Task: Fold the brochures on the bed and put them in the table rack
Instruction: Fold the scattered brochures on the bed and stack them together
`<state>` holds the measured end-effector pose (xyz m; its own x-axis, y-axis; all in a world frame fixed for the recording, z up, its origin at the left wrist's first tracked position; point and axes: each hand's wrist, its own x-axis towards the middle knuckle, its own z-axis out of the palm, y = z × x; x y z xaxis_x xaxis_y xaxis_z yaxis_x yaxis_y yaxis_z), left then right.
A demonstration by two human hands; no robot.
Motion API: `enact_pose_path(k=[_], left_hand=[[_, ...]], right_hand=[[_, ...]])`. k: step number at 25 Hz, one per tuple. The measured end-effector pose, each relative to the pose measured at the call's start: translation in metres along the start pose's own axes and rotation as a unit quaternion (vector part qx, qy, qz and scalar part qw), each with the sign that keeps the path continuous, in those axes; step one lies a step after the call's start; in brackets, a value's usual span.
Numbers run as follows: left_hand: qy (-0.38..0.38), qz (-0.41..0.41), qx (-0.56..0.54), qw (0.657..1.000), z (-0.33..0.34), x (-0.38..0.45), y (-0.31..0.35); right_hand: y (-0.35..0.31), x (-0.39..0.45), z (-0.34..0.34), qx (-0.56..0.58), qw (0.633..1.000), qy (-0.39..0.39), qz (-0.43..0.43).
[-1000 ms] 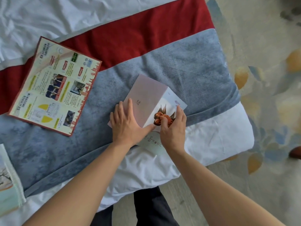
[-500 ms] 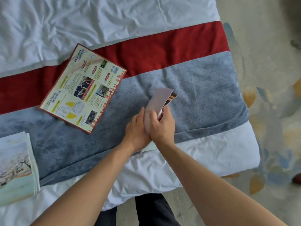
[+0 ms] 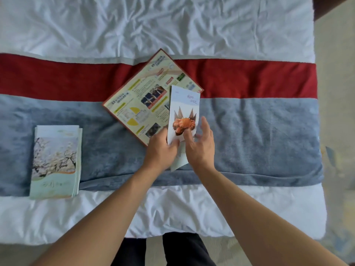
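Note:
A folded white brochure with an orange crab picture stands lifted above the grey bed runner. My left hand grips its lower left edge. My right hand touches its lower right side with the thumb on the front and the fingers spread apart. Behind it an unfolded brochure with a red border lies flat at an angle across the red and grey stripes. A folded pale green brochure with a blossom tree lies at the left on the grey runner. No table rack is in view.
The bed has white crumpled sheets, a red stripe and a grey runner. Its right edge borders a patterned carpet. My dark trouser legs stand at the bed's near edge.
The crab brochure went from half folded on the runner to fully folded and raised in my hands. My view shifted left, bringing the blossom brochure into full view.

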<state>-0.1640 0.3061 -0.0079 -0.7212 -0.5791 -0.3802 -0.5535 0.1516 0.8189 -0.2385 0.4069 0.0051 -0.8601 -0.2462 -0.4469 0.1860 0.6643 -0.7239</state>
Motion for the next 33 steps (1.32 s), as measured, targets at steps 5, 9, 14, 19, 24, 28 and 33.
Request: enact_pose_path(k=[5, 9, 14, 19, 24, 28, 33], left_hand=[[0.046, 0.020, 0.017, 0.999, -0.060, -0.010, -0.047], [0.082, 0.060, 0.186, 0.977, -0.106, -0.026, -0.082], [0.089, 0.062, 0.255, 0.961, -0.171, -0.042, -0.120], [0.102, 0.012, 0.249, 0.963, -0.230, -0.059, -0.158], [0.112, -0.027, 0.218, 0.969, -0.271, -0.066, -0.196], [0.098, -0.032, 0.220, 0.970, -0.289, -0.068, -0.216], [0.087, -0.017, 0.232, 0.969, -0.298, -0.065, -0.231]], right_hand=[[-0.015, -0.005, 0.034, -0.064, 0.997, -0.043, -0.009], [-0.029, -0.030, 0.082, -0.146, 0.984, -0.080, -0.054], [-0.043, -0.065, 0.146, -0.270, 0.939, -0.144, -0.157], [-0.064, -0.093, 0.208, -0.288, 0.921, -0.196, -0.176], [-0.076, -0.112, 0.262, -0.316, 0.900, -0.233, -0.188], [-0.075, -0.122, 0.287, -0.329, 0.890, -0.242, -0.202], [-0.073, -0.127, 0.301, -0.362, 0.881, -0.237, -0.193]])
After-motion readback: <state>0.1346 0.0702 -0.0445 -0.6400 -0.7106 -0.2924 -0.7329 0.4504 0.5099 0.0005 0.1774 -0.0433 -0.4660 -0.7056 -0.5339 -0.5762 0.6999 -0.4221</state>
